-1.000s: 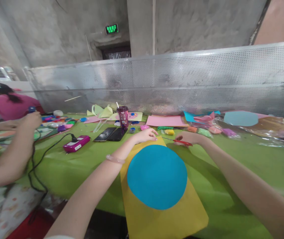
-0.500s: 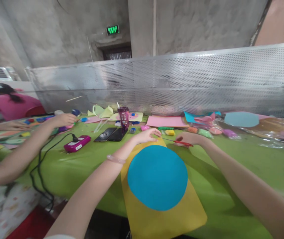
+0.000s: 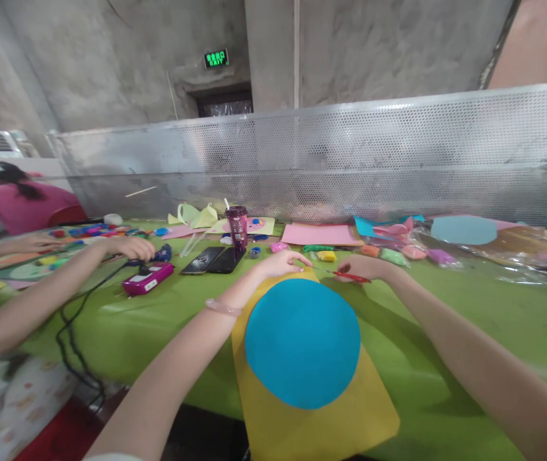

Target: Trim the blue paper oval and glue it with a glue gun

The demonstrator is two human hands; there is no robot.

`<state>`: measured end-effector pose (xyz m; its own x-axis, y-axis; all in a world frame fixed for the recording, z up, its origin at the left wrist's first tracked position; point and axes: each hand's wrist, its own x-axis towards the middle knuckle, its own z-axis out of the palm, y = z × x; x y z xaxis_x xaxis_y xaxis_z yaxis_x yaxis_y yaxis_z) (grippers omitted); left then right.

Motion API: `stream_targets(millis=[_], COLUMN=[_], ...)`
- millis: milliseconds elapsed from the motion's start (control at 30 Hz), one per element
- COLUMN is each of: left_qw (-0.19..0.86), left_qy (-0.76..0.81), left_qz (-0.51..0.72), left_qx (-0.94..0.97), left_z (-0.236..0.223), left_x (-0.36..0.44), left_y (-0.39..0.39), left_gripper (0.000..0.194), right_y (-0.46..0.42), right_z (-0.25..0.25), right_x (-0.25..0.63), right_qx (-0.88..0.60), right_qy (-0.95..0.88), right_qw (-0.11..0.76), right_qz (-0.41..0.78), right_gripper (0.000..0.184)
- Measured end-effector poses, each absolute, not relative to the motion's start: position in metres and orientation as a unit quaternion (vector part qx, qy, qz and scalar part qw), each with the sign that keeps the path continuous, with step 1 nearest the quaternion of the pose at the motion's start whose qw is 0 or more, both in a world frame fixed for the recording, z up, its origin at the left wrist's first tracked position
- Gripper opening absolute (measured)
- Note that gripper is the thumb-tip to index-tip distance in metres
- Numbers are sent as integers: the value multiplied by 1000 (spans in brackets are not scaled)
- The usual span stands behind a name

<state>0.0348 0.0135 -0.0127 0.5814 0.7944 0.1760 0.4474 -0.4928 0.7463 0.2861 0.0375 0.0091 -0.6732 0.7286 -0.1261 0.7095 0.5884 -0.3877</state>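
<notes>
My right hand [image 3: 362, 267] is closed on red-handled scissors [image 3: 356, 277], whose blades point left toward my left hand. My left hand [image 3: 285, 262] is over the top edge of a yellow sheet [image 3: 277, 429], its fingers curled and bent toward the scissor tips. Whatever lies between those fingertips is too small to make out. A large blue paper circle [image 3: 302, 342] lies on the yellow sheet, between my forearms. The sheet's lower part reaches past the table's front edge.
Left of me, another person's hand [image 3: 132, 248] is by a purple power strip [image 3: 148, 280] with black cables [image 3: 69, 326]. Two phones [image 3: 215, 260] and a purple cup [image 3: 237, 229] stand beyond. Pink paper [image 3: 321, 234] and bagged clay [image 3: 393, 257] line the back.
The other person's hand has come nearer the power strip, with a dark blue item now beside it. My hands, the scissors and the papers have hardly moved.
</notes>
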Motion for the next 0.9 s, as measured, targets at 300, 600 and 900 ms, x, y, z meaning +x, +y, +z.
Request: stream_targets(millis=[300,600,900], left_qw=[335,267,250], left_qy=[387,472,516], left_qz=[254,265,327], left_qx=[821,797,751], left_z=[-20,-29,4], left_x=[29,17,9], left_y=[24,36,8], left_gripper=[32,36,36], right_y=[34,22,-85], right_z=[11,24,-22], right_x=[282,281,229], right_qx=[-442,-562,-396], right_qy=[-872,-792,-672], right_qw=[33,145,353], right_qz=[207,189,517], right_gripper=[32,27,35])
